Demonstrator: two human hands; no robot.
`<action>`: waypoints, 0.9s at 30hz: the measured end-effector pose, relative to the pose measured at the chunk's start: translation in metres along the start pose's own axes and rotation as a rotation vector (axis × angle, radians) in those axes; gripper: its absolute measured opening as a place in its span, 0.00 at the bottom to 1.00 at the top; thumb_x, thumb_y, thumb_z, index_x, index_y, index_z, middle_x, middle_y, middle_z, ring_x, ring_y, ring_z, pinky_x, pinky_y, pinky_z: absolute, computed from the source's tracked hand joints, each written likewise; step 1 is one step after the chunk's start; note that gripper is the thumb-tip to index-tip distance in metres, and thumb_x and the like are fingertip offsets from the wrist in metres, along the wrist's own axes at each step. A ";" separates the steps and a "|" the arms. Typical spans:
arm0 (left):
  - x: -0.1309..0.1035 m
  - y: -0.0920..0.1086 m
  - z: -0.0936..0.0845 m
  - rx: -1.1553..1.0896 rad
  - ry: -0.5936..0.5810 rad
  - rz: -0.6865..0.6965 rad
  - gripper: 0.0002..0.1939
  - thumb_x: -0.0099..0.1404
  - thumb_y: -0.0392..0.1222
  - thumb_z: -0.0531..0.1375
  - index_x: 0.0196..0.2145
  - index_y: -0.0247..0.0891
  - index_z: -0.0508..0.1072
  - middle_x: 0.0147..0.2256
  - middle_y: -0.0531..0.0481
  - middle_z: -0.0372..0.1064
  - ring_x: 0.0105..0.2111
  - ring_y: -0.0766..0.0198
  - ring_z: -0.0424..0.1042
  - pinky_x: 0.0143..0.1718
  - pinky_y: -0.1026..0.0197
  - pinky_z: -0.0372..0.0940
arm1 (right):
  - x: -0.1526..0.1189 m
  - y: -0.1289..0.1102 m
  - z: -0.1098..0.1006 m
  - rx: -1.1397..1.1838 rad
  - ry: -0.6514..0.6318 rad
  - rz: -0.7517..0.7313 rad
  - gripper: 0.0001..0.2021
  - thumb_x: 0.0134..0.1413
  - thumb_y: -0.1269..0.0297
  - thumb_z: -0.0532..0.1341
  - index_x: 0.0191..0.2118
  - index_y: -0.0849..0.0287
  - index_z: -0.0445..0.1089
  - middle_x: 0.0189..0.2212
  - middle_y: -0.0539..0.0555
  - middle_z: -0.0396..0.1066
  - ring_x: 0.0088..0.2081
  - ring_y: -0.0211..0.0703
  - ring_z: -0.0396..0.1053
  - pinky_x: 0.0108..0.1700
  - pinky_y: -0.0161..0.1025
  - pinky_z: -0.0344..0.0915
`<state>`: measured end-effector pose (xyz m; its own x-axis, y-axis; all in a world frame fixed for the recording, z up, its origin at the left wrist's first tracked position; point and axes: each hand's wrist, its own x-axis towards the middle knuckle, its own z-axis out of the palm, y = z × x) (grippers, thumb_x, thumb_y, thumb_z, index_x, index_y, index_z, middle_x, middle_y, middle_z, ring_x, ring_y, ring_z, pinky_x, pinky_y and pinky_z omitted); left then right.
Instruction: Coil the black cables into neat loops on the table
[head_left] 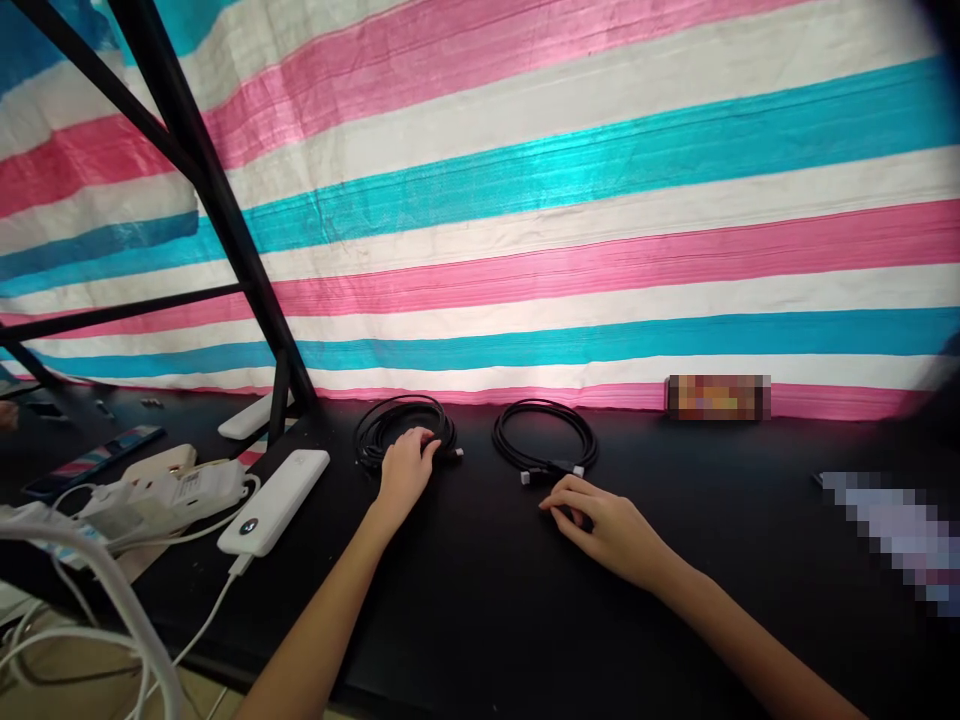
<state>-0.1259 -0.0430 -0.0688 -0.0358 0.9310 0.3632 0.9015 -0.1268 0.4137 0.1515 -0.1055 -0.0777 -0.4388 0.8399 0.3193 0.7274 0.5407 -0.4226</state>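
Observation:
Two coils of black cable lie on the black table. My left hand [407, 465] is over the near part of the left coiled cable [367, 425], its fingers bent down and closed on the loops; the fingertips are partly hidden. A light-coloured plug [458, 454] sticks out to the right of that hand. Just below the right coiled cable [592, 425] rests my right hand [600, 520], fingers curled and thumb and fingertips close together, with nothing visible in them. This coil has two pale plug ends at its near side, the left one a connector [525, 478] beside my fingertips.
A white power bank [281, 500] with a plugged-in cable lies at left, next to a white power strip [180, 492] and tangled cords. Black metal bars [232, 230] rise there. A striped sheet [562, 250] hangs behind. Blurred-out items, including a small box-like one [716, 398], are at right.

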 end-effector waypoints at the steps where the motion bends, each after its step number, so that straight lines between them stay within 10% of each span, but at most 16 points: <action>1: 0.001 0.000 -0.002 -0.020 0.027 -0.014 0.11 0.65 0.43 0.51 0.40 0.38 0.69 0.38 0.47 0.72 0.39 0.60 0.71 0.37 0.61 0.60 | 0.000 0.000 0.000 -0.006 -0.002 -0.001 0.10 0.56 0.65 0.52 0.37 0.52 0.71 0.36 0.48 0.69 0.24 0.33 0.64 0.28 0.33 0.60; 7: 0.003 -0.001 -0.005 -0.206 0.273 -0.084 0.13 0.67 0.46 0.47 0.42 0.38 0.67 0.32 0.49 0.72 0.31 0.61 0.71 0.34 0.61 0.60 | 0.001 -0.001 0.000 -0.009 -0.005 -0.014 0.10 0.56 0.66 0.52 0.37 0.52 0.71 0.35 0.49 0.69 0.24 0.33 0.64 0.29 0.32 0.59; 21: 0.000 -0.007 0.003 0.083 0.026 0.011 0.09 0.62 0.41 0.55 0.33 0.38 0.75 0.33 0.45 0.71 0.38 0.55 0.66 0.39 0.58 0.59 | 0.001 -0.001 0.000 -0.010 -0.005 -0.008 0.11 0.56 0.65 0.52 0.36 0.52 0.71 0.34 0.49 0.69 0.24 0.33 0.64 0.28 0.33 0.60; 27: 0.004 -0.004 -0.014 -0.095 0.369 -0.144 0.13 0.67 0.41 0.45 0.37 0.39 0.68 0.34 0.47 0.71 0.37 0.59 0.69 0.38 0.59 0.59 | 0.000 -0.001 -0.001 0.018 -0.008 0.007 0.11 0.55 0.65 0.52 0.36 0.51 0.72 0.34 0.49 0.70 0.25 0.35 0.65 0.29 0.34 0.60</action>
<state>-0.1352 -0.0432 -0.0573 -0.3272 0.7581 0.5641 0.8328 -0.0507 0.5512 0.1512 -0.1062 -0.0760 -0.4380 0.8440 0.3096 0.7207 0.5355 -0.4403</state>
